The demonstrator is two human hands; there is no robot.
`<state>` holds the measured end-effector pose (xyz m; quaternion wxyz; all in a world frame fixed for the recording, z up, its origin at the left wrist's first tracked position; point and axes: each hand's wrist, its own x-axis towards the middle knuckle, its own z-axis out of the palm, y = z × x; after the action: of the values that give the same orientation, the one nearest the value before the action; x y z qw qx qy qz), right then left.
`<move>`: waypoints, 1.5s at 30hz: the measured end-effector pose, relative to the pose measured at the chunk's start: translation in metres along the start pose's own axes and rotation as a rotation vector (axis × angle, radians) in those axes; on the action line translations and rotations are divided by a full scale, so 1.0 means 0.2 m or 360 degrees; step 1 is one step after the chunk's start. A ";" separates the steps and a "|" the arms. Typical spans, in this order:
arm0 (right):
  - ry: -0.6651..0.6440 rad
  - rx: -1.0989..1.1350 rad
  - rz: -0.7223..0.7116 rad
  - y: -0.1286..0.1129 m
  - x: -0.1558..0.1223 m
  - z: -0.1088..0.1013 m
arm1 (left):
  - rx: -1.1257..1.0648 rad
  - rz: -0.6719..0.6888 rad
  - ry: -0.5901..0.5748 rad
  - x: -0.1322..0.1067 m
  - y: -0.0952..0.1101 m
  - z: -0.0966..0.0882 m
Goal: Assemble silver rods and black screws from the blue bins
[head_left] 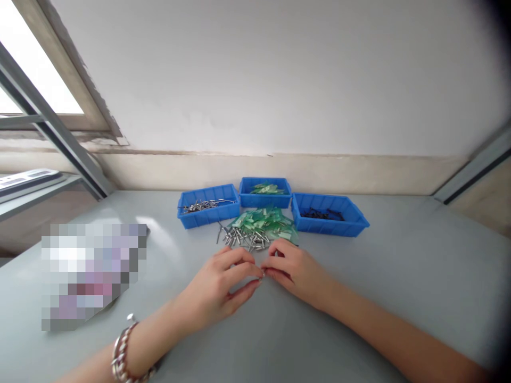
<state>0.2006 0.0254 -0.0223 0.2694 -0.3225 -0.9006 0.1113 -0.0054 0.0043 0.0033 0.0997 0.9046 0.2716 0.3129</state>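
Observation:
My left hand (pixel 217 290) and my right hand (pixel 293 268) meet fingertip to fingertip on the grey table (pixel 399 276). Both pinch a tiny metal piece (pixel 263 275) between them; it is too small to name. Just beyond the fingers lies a heap of small metal pins (pixel 243 238) and a heap of green plastic pieces (pixel 267 222). A metal bracelet (pixel 124 351) circles my left wrist.
Three blue trays stand behind the heaps: the left tray (pixel 207 214) holds metal pins, the middle tray (pixel 264 199) green pieces, the right tray (pixel 331 221) small dark parts. A blurred flat object (pixel 91 271) lies at the table's left. A wall and window frame stand behind.

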 end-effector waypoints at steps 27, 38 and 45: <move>0.0017 -0.0003 0.0047 -0.02 0.01 -0.02 | 0.0221 -0.0265 -0.0009 -0.01 -0.06 0.00; 0.0123 -0.0041 -0.0042 -0.03 0.01 -0.02 | 0.0276 -0.0373 -0.0191 -0.03 -0.09 0.03; 0.0159 -0.0021 -0.0083 -0.03 0.01 -0.02 | 0.0267 -0.0350 -0.0231 -0.02 -0.08 0.03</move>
<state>0.1983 0.0213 -0.0161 0.3148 -0.3058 -0.8948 0.0820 -0.0125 0.0156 -0.0095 0.0767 0.8949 0.3862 0.2100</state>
